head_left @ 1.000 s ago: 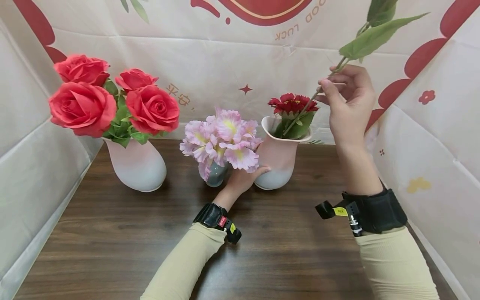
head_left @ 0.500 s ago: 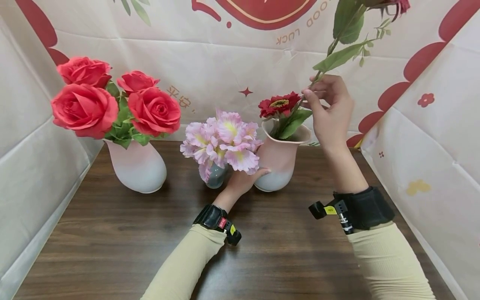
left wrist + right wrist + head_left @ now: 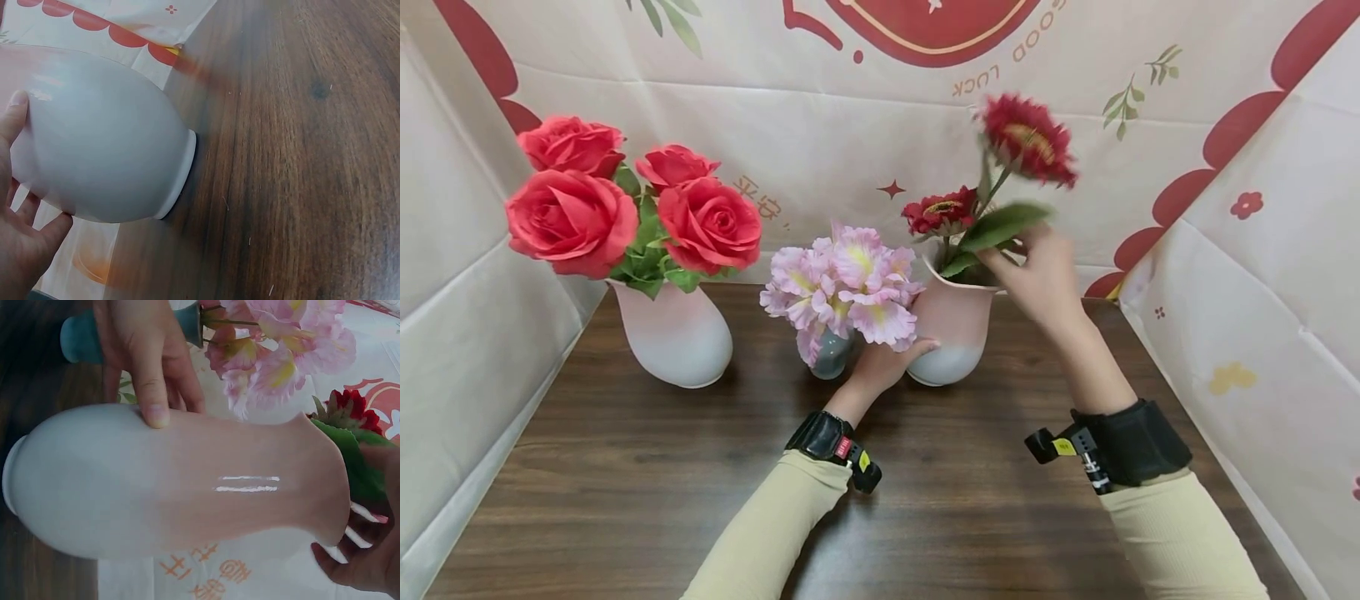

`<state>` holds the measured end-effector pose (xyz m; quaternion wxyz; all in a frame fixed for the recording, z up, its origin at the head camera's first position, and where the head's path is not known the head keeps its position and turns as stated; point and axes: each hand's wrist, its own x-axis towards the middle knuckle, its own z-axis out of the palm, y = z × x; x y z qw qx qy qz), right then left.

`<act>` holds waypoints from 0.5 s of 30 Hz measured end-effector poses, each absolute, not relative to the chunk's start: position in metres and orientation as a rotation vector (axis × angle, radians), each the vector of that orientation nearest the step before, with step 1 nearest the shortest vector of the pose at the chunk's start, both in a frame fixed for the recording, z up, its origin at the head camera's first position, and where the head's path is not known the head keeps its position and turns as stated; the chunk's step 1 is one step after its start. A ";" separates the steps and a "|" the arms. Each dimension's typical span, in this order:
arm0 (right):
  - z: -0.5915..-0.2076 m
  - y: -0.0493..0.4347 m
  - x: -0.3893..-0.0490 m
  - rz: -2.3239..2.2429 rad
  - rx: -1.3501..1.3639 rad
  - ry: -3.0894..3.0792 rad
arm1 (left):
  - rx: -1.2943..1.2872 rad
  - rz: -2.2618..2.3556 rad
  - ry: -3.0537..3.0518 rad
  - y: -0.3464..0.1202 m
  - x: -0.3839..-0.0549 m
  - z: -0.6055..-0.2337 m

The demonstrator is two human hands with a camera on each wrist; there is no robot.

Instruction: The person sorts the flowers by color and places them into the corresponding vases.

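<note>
In the head view a pink-and-white vase point(image 3: 951, 325) with a flared mouth stands on the table. My left hand point(image 3: 880, 364) holds its left side; the left wrist view shows the thumb on the front and fingers point(image 3: 56, 232) behind. At the mouth my right hand point(image 3: 1041, 271) pinches the leafy stem of a red daisy-like flower point(image 3: 1028, 140), whose head stands above the rim. A second, lower red flower point(image 3: 940, 212) sits in the same vase. In the right wrist view a green leaf point(image 3: 350, 459) hides the pinched part of the stem.
Just left of the left hand stands a small teal vase point(image 3: 832, 354) with pale pink flowers point(image 3: 857, 279). Farther left, another pink-and-white vase point(image 3: 677, 342) bears several red roses point(image 3: 568, 217). A printed cloth backdrop point(image 3: 820, 133) rises behind the wooden table point(image 3: 625, 467).
My right hand has come down and left to the vase mouth, lowering the stem into it; the flower head has swung into view. The other red flower shifted left. The left hand stays put.
</note>
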<state>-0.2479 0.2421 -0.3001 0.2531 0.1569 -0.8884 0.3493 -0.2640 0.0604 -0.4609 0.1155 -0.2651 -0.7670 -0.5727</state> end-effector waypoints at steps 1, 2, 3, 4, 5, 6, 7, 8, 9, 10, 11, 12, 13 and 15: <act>-0.302 0.245 -0.246 0.959 0.445 -2.442 | -0.773 -1.681 -2.252 0.061 -0.264 -0.461; -0.304 0.249 -0.243 0.957 0.449 -2.474 | -0.773 -1.688 -2.257 0.061 -0.264 -0.461; -0.305 0.253 -0.240 0.974 0.446 -2.503 | -0.776 -1.696 -2.259 0.062 -0.264 -0.461; -0.307 0.258 -0.237 0.992 0.441 -2.531 | -0.781 -1.701 -2.264 0.062 -0.264 -0.461; -0.308 0.262 -0.234 1.013 0.436 -2.553 | -0.786 -1.709 -2.262 0.063 -0.264 -0.461; -0.309 0.266 -0.232 1.032 0.430 -2.569 | -0.798 -1.713 -2.254 0.063 -0.264 -0.461; -0.311 0.270 -0.230 1.043 0.420 -2.583 | -0.800 -1.710 -2.251 0.063 -0.265 -0.460; -0.312 0.273 -0.228 1.044 0.407 -2.596 | -0.802 -1.718 -2.246 0.063 -0.265 -0.460; -0.314 0.277 -0.227 1.055 0.400 -2.601 | -0.806 -1.723 -2.236 0.062 -0.265 -0.460; -0.316 0.279 -0.227 1.060 0.399 -2.597 | -0.806 -1.724 -2.231 0.062 -0.265 -0.459; -0.317 0.281 -0.226 1.060 0.385 -2.588 | -0.805 -1.729 -2.223 0.061 -0.266 -0.460; -0.318 0.283 -0.225 1.067 0.373 -2.559 | -0.807 -1.731 -2.216 0.061 -0.266 -0.460; -0.318 0.283 -0.224 1.074 0.347 -2.523 | -0.807 -1.729 -2.216 0.060 -0.266 -0.460; -0.315 0.282 -0.221 1.118 0.301 -2.428 | -0.809 -1.727 -2.209 0.059 -0.266 -0.460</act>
